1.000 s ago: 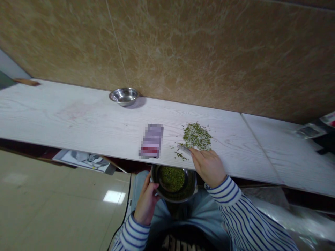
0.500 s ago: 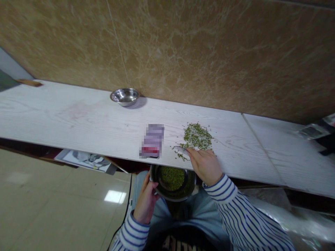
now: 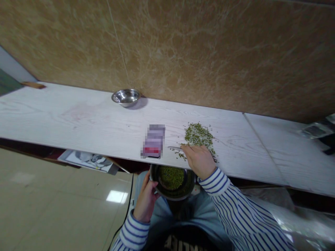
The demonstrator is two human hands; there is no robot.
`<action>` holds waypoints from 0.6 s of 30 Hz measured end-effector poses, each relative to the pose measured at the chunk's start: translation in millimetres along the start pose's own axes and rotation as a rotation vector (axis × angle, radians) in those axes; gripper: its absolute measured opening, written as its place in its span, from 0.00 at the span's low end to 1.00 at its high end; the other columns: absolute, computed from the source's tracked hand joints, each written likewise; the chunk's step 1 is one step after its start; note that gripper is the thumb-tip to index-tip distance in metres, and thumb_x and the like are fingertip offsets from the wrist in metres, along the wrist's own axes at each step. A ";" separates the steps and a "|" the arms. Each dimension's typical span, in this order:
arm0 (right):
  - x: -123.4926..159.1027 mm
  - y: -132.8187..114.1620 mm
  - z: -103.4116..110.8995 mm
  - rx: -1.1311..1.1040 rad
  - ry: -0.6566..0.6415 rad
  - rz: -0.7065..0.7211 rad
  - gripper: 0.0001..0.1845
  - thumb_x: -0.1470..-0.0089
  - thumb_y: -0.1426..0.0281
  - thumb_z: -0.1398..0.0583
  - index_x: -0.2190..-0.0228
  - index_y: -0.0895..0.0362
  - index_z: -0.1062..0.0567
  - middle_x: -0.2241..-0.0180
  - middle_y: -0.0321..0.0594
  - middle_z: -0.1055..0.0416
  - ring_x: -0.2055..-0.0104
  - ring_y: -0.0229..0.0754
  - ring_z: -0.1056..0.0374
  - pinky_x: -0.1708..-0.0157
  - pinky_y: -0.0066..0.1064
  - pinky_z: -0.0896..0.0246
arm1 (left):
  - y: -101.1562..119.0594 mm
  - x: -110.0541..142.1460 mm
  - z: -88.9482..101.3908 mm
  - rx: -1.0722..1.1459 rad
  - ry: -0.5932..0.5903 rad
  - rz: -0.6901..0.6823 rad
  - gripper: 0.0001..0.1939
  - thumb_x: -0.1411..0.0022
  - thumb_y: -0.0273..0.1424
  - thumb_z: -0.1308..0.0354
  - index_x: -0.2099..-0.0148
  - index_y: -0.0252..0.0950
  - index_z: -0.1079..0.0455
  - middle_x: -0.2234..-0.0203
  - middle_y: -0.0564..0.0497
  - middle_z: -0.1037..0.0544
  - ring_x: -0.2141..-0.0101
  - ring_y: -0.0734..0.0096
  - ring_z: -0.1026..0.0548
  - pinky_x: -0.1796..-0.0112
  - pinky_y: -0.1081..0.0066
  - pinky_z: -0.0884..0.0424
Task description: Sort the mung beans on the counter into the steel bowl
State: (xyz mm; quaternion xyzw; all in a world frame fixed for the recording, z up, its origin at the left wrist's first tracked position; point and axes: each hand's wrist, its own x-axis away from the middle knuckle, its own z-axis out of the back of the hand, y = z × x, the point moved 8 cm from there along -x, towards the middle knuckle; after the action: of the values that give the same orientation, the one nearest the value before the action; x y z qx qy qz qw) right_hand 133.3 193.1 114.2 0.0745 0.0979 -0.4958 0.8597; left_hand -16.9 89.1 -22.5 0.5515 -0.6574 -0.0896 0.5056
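From head height fairly close above the white counter (image 3: 104, 122), the head view looks forward and down toward the wall (image 3: 183, 52), its right edge seemingly blurred.

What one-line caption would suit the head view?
Left hand holds a metal bowl of green beans by a white counter; right hand holds a metal utensil beside scattered beans.

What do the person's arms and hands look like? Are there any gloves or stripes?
Yes, stripes! Both long sleeves are white with dark blue stripes, and the stripes circle round the cuffs. The left hand and right hand are bare, with no gloves. I can't see any rings.
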 end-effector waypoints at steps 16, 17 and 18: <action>26.0 -4.6 6.1 -0.171 -0.105 0.133 0.14 0.41 0.77 0.47 0.57 0.52 0.28 0.60 0.37 0.24 0.57 0.39 0.32 0.60 0.33 0.53 | -5.5 0.3 -7.2 -0.010 -0.005 0.018 0.33 0.51 0.27 0.44 0.42 0.47 0.38 0.58 0.52 0.25 0.66 0.71 0.27 0.67 0.70 0.31; 27.5 -4.9 7.0 -0.178 -0.109 0.140 0.14 0.42 0.77 0.47 0.56 0.52 0.28 0.60 0.37 0.24 0.57 0.39 0.32 0.60 0.33 0.53 | -6.5 0.3 -8.5 -0.014 -0.008 0.020 0.32 0.51 0.27 0.44 0.42 0.46 0.38 0.58 0.52 0.25 0.66 0.72 0.27 0.68 0.71 0.31; 29.0 -5.4 7.9 -0.183 -0.113 0.149 0.14 0.42 0.77 0.47 0.56 0.52 0.28 0.60 0.38 0.24 0.57 0.39 0.32 0.60 0.33 0.54 | -7.2 0.4 -10.1 -0.016 -0.013 0.020 0.31 0.51 0.27 0.44 0.43 0.46 0.38 0.59 0.52 0.25 0.66 0.72 0.28 0.68 0.71 0.31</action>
State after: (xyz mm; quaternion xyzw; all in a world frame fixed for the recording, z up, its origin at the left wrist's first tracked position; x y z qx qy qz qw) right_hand 143.6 164.4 114.6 -0.0254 0.0883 -0.4229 0.9015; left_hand -4.6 90.6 -22.4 0.5403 -0.6653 -0.0933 0.5068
